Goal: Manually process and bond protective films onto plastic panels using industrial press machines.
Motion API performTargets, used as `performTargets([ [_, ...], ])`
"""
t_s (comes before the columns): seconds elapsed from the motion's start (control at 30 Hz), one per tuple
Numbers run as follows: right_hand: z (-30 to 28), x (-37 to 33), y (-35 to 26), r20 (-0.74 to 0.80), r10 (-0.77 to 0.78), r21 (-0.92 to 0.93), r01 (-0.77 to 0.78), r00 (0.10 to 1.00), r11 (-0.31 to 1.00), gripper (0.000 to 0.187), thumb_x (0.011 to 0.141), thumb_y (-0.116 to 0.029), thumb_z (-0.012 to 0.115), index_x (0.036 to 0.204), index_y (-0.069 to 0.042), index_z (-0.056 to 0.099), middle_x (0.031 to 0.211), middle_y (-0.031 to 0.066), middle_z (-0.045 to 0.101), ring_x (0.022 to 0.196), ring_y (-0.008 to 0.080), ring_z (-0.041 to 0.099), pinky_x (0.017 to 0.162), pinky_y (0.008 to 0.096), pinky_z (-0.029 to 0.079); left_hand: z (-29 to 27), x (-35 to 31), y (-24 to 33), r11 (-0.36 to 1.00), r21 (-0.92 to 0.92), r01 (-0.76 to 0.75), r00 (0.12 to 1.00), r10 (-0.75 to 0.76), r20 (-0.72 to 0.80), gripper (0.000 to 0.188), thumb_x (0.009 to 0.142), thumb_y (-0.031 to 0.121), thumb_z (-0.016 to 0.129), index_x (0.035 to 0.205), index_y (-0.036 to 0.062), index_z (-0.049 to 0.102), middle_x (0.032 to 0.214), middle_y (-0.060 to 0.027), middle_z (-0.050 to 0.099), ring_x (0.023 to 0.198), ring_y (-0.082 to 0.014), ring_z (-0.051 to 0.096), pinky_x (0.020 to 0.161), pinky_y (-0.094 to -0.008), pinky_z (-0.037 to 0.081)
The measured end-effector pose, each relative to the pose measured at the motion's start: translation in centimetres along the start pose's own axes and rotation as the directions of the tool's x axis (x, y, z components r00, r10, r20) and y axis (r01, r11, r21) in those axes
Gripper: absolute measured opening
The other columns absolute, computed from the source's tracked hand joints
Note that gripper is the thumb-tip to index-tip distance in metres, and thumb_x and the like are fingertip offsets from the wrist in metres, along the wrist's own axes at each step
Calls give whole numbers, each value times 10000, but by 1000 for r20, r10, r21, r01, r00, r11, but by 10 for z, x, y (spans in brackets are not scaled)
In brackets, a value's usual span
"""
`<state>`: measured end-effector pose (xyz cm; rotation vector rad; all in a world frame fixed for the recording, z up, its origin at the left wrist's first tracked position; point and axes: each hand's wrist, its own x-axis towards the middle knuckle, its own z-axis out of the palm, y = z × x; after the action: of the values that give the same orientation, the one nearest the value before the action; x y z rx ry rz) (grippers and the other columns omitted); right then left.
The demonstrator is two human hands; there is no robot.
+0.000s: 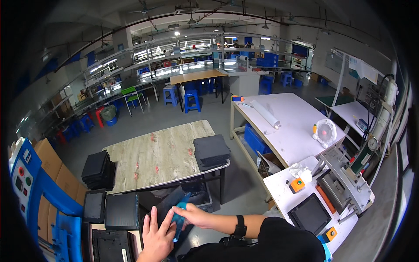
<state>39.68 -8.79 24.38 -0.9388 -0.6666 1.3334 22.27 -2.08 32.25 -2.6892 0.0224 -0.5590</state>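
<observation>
My right hand (194,215) pinches a piece of translucent blue film (177,222), its thumb on top. A thin dark sheet (168,201) stands tilted just beyond my hands, and the film lies against it. My left hand (157,236) has its fingers stretched out and spread, close to the film and the sheet. Its fingertips almost meet my right thumb. The lower part of the sheet is hidden behind my hands, so I cannot tell how it is supported.
Black flat trays (122,212) lie at my left, beside a blue machine (26,187). A wood-patterned table (152,150) carries stacks of dark sheets (211,150) at both ends. On the right, a press (345,187) stands on a white bench with a black frame (310,214).
</observation>
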Motion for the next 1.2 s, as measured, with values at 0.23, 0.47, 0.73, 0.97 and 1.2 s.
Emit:
performTargets([
  [0.23, -11, 11, -47, 76, -333, -427, 333, 940, 841, 258, 978, -250, 460, 1016, -28, 584, 875, 30, 639, 831, 107, 583, 745, 294, 479, -17, -26, -26, 627, -764, 150, 668, -634, -389, 547, 868, 495, 554, 1223, 79, 561, 1443, -179, 335, 1335, -389, 290, 1093, -509, 190],
  [0.47, 2, 13, -51, 541, 85, -706, 397, 837, 586, 292, 970, -292, 465, 979, -13, 551, 830, 79, 618, 758, 145, 549, 723, 337, 464, 95, -16, -41, -706, -690, 162, 733, -382, 563, 619, 942, 527, 398, 1340, 52, 406, 1318, -103, 479, 1200, -228, 459, 1023, -391, 336],
  [0.73, 9, 17, -28, 603, 258, -564, 175, 755, 807, 373, 971, -363, 454, 980, -3, 552, 858, 6, 565, 771, 108, 500, 736, 297, 449, 136, -2, -29, -998, -30, 57, 926, 42, 375, 710, 873, 681, 342, 1148, 57, 541, 1152, -114, 588, 1052, -258, 563, 900, -391, 469],
  [0.97, 4, 12, -35, 475, 353, -648, 49, 806, 760, 277, 953, -284, 494, 973, -20, 577, 858, 5, 577, 789, 107, 554, 698, 269, 463, 81, 9, 1, -984, -15, 180, 799, 138, 585, 844, 846, 717, 332, 1321, 23, 412, 1268, -192, 503, 1201, -333, 473, 980, -491, 404],
  [1.2, -10, 2, -31, 449, 333, -635, 33, 829, 772, 307, 948, -318, 502, 1023, -27, 567, 873, 20, 583, 757, 111, 566, 652, 269, 471, 78, 10, 4, -975, -10, 223, 798, 177, 576, 837, 849, 713, 330, 1322, 27, 412, 1267, -195, 503, 1201, -341, 470, 979, -503, 400],
])
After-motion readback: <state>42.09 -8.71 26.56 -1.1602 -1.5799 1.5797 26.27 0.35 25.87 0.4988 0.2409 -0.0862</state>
